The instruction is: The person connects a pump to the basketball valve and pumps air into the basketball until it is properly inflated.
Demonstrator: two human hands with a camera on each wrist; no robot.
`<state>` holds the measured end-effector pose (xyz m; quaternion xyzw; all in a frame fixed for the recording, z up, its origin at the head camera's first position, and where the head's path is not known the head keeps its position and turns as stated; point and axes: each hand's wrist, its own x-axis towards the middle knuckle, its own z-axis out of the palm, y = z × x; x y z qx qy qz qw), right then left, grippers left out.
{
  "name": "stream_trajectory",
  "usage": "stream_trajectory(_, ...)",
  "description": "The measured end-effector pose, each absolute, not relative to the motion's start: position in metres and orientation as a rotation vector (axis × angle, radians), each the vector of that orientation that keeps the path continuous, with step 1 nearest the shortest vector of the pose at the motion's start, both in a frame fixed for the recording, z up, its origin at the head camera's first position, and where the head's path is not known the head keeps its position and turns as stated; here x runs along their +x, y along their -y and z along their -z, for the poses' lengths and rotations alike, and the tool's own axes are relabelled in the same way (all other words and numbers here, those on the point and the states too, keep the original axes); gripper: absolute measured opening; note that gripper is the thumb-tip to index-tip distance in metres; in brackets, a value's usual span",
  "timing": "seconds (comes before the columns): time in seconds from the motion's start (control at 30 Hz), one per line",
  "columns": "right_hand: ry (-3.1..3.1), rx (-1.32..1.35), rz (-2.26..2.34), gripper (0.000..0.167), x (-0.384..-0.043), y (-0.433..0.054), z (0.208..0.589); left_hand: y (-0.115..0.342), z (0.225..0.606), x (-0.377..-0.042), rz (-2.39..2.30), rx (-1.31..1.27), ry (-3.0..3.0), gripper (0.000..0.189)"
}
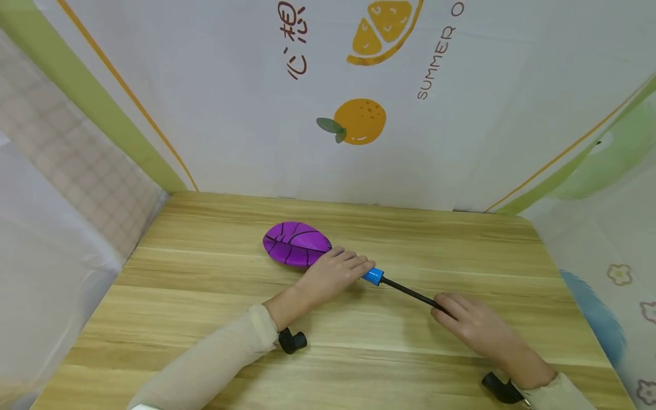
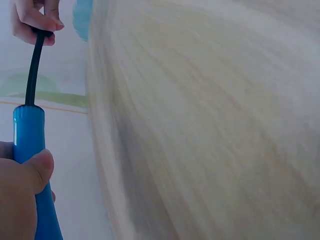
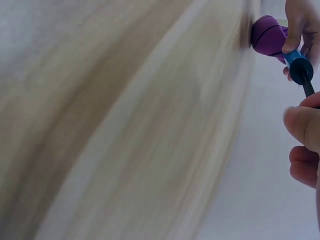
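A purple ball with black seam lines point(image 1: 293, 242), partly caved in, lies toward the back of the table in the head view. Beside it, my left hand point(image 1: 333, 273) grips the blue barrel of a hand pump point(image 2: 30, 131), and the barrel's end shows past the fingers. A long stretch of black pump rod point(image 1: 410, 292) is out of the barrel. At the rod's far end, my right hand point(image 1: 474, 327) pinches it between thumb and fingers, hiding the tip. In the right wrist view the ball point(image 3: 269, 37) sits right at the barrel's other end, the join covered by my left hand.
The wood-grain table point(image 1: 205, 319) runs back to a white cloth point(image 1: 230, 114) printed with oranges and lettering. More cloth hangs at both sides. Black wrist mounts point(image 1: 293, 341) stick out at both sleeves, close over the tabletop.
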<state>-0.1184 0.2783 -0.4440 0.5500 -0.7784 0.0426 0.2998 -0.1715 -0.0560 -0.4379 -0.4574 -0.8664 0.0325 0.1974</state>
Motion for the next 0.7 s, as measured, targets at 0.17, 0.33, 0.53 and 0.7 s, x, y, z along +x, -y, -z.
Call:
stream_trajectory(0.17, 2.076, 1.446, -0.105, 0.040, -0.122, -0.272, 0.443, 0.055, 0.439, -0.173, -0.106, -1.263, 2.409, 0.045)
stream_trajectory(0.33, 2.098, 1.452, -0.059, 0.041, -0.128, -0.263, 0.443, 0.054, 0.439, -0.174, -0.092, -1.254, 2.380, 0.044)
stream_trajectory(0.53, 2.077, 1.475, -0.062, 0.040, -0.136, -0.251, 0.441, 0.052, 0.440, -0.173, -0.102, -1.257, 2.376, 0.043)
stream_trajectory(0.7, 2.063, 1.507, -0.059, 0.041, -0.144, -0.238, 0.442, 0.052, 0.441, -0.171, -0.108, -1.259, 2.381, 0.043)
